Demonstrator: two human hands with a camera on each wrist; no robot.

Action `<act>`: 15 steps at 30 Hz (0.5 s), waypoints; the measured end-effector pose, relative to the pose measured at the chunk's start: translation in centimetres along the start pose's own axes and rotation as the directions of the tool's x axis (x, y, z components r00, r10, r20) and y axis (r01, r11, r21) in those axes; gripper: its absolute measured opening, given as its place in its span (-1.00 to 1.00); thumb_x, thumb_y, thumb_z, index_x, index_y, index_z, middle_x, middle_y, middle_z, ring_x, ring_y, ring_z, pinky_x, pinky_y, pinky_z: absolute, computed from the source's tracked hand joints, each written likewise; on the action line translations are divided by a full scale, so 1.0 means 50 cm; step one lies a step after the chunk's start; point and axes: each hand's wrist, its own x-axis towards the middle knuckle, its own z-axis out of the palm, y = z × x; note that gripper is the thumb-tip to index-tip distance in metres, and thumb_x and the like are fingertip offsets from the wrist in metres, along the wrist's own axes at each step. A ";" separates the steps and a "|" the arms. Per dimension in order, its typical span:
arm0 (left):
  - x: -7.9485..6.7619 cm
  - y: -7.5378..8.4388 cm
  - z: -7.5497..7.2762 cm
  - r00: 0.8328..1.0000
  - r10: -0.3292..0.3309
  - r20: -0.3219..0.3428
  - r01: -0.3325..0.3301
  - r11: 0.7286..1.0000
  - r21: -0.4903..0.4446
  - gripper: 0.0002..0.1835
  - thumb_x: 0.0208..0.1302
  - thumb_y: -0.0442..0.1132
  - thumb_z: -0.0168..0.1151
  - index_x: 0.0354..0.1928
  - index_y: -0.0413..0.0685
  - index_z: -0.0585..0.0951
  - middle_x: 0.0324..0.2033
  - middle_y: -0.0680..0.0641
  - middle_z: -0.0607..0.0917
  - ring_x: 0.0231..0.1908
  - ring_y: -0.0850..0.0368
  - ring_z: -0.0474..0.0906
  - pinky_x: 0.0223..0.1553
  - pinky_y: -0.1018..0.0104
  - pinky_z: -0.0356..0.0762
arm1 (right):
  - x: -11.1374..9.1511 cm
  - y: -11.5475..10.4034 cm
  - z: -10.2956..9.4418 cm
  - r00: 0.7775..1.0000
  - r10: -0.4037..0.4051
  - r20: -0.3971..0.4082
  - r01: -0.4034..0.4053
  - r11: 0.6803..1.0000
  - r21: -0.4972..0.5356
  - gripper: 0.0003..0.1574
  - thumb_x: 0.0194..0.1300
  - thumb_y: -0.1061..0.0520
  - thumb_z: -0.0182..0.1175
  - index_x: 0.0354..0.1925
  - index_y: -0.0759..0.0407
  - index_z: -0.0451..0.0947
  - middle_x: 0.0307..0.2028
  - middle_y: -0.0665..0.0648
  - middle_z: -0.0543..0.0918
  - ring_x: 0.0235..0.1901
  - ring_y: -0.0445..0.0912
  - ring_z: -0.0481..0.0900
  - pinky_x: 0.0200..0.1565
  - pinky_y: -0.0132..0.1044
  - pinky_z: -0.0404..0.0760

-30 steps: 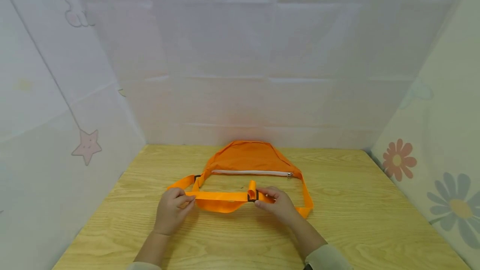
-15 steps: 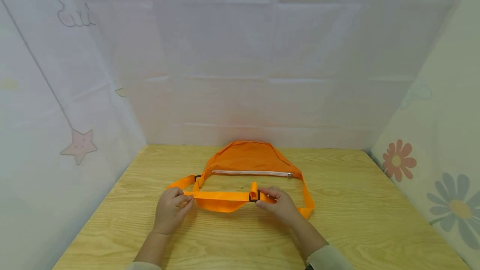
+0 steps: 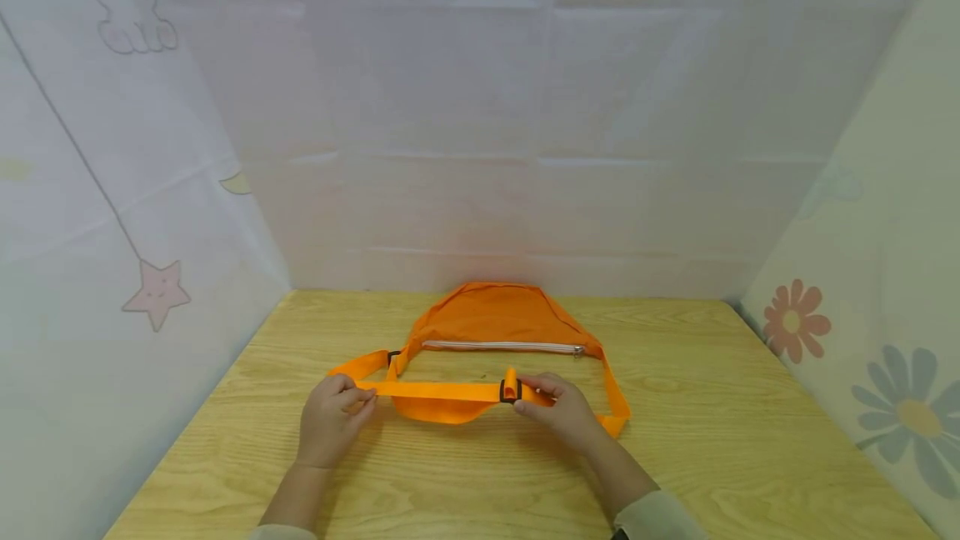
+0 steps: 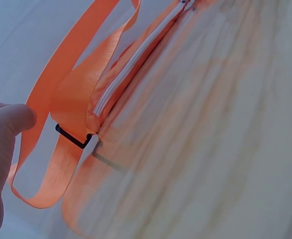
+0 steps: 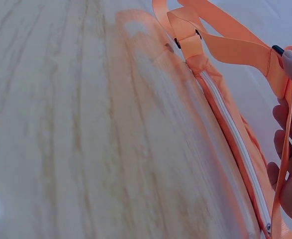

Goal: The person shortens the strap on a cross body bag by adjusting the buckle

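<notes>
An orange waist bag point(image 3: 502, 315) lies at the back of the table, its white zipper point(image 3: 498, 346) facing me. The orange strap point(image 3: 442, 391) is stretched sideways in front of it. My left hand point(image 3: 330, 423) pinches the strap between thumb and fingers. With my right hand point(image 3: 558, 413) I pinch the strap right beside a black slider buckle point(image 3: 511, 391), where a short loop of webbing stands up. A second black buckle point(image 4: 73, 137) joins the strap at the bag's left end. Below the taut part, a slack length point(image 3: 442, 412) sags.
The wood-grain table point(image 3: 712, 440) is glossy and reflects the bag in the wrist views. A pale wall sheet point(image 3: 480, 123) rises behind it, and sheets printed with a star and flowers stand at either side.
My left hand has slid a little left, lengthening the taut stretch of strap between my hands. The buckle and my right hand have shifted slightly right. The bag has stayed in place.
</notes>
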 end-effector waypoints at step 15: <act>-0.007 -0.012 -0.005 1.000 -0.019 0.019 0.019 1.000 0.007 -0.50 0.34 0.07 0.20 -0.61 -0.15 0.73 -0.61 0.02 0.50 -0.55 0.26 0.24 -0.53 0.41 0.27 | 0.005 0.006 0.000 1.000 0.008 0.005 -0.007 1.000 -0.021 -0.41 0.16 -0.05 0.42 0.15 0.05 0.61 0.06 0.08 0.62 0.10 -0.03 0.51 -0.01 -0.47 0.53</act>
